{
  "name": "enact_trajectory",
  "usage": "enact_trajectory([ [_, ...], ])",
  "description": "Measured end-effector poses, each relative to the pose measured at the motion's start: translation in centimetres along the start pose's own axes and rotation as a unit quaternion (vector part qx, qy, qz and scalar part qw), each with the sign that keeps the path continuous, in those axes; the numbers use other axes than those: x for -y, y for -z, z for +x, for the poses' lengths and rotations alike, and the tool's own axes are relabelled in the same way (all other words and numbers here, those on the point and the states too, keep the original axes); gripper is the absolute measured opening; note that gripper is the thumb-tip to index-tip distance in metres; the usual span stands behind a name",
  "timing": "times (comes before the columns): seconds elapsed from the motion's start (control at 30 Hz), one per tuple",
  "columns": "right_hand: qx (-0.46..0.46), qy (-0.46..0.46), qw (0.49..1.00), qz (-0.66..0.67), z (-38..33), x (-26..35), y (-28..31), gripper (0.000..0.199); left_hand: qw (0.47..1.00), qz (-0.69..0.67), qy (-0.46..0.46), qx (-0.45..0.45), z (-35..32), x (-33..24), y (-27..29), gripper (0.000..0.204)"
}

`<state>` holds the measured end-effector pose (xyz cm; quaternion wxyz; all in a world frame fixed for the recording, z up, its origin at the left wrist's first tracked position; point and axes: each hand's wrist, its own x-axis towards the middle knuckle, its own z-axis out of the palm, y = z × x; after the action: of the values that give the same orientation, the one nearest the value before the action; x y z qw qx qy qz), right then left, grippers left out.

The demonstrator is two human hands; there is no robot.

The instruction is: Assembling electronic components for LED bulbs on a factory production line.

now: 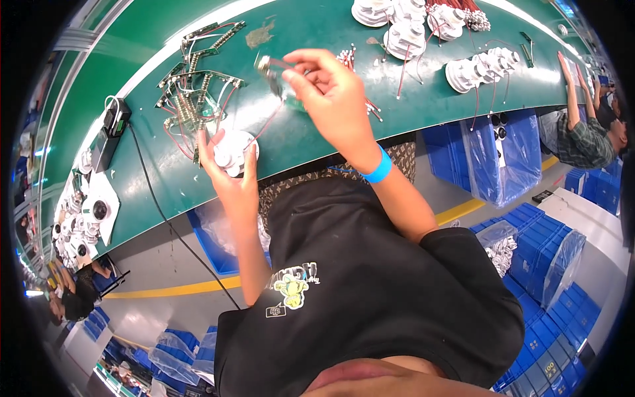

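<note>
A green bench (311, 30) carries circuit boards (185, 106), white housings (466, 75), red wires (468, 9).

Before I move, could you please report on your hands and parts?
Left hand around white round housing; right hand raised, apparently holding blurred circuit board; red wire running up from housing; board pile beyond left hand.

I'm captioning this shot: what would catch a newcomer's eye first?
Probably the bright blue wristband just behind the right hand, which has a blurred circuit board at its fingertips. The left hand has fingers on both sides of a round white housing at the green workbench's near edge. Beyond it lies a heap of wired circuit boards.
</note>
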<state>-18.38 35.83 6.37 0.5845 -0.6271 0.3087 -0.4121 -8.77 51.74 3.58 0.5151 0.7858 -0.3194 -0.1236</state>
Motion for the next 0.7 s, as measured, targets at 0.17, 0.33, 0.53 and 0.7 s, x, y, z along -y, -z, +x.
enact_trajectory([
  [0.17, -0.028, 0.028, 0.988, 0.150, -1.2, 2.8, 1.1, 0.021, 0.998, -0.051, -0.016, 0.021, -0.5, -1.0, -3.2, 0.095],
  [0.33, 0.062, -0.059, 0.977, 0.193, -2.3, 3.5, 2.9, 0.020, 0.987, 0.080, -0.095, 0.106, -0.5, -2.4, -3.4, 0.098],
  [0.53, 0.129, -0.213, 0.915, 0.318, -3.1, 2.9, 4.3, 0.024, 0.948, -0.287, 0.024, 0.133, -0.3, -5.2, 0.6, 0.051],
  [0.7, 0.144, -0.186, 0.940, 0.247, -4.4, 3.3, 2.6, 0.023, 0.911, -0.374, 0.100, 0.141, 0.6, -3.7, -0.4, 0.042],
])
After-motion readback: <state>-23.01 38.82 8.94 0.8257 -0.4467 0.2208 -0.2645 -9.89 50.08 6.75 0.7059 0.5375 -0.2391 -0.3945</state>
